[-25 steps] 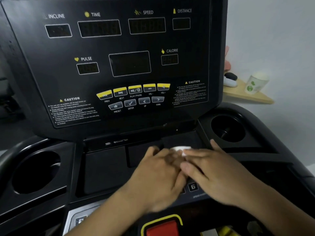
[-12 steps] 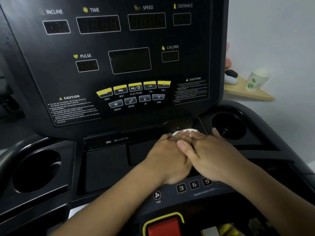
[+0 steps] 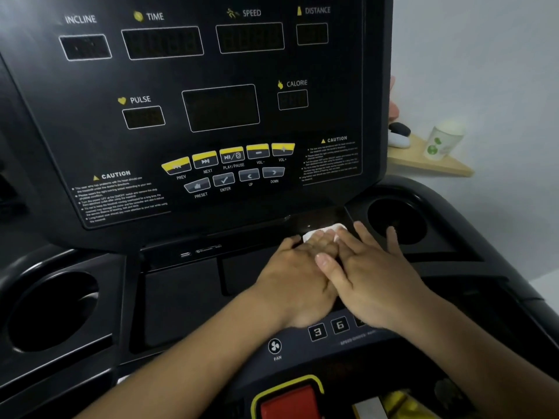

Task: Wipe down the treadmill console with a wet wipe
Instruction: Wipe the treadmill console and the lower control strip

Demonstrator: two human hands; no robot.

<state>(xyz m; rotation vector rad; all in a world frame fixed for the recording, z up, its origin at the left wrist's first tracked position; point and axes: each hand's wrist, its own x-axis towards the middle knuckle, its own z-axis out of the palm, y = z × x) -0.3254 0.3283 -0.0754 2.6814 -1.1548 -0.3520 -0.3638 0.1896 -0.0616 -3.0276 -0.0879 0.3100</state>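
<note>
The black treadmill console fills the view, with dark displays and a row of yellow buttons. A white wet wipe lies on the ledge just below the display panel, right of centre. My left hand lies flat on the wipe, fingers pressing it down; only the wipe's far edge shows. My right hand rests flat beside and partly over the left, fingers spread, its fingertips near the wipe and the right cup holder.
A left cup holder sits at the lower left. Number keys, a fan button and a red stop button lie near me. A wooden shelf with a white bottle hangs on the wall at right.
Both hands have slid the wipe away from me and slightly right, from the flat tray up to the ledge under the display panel.
</note>
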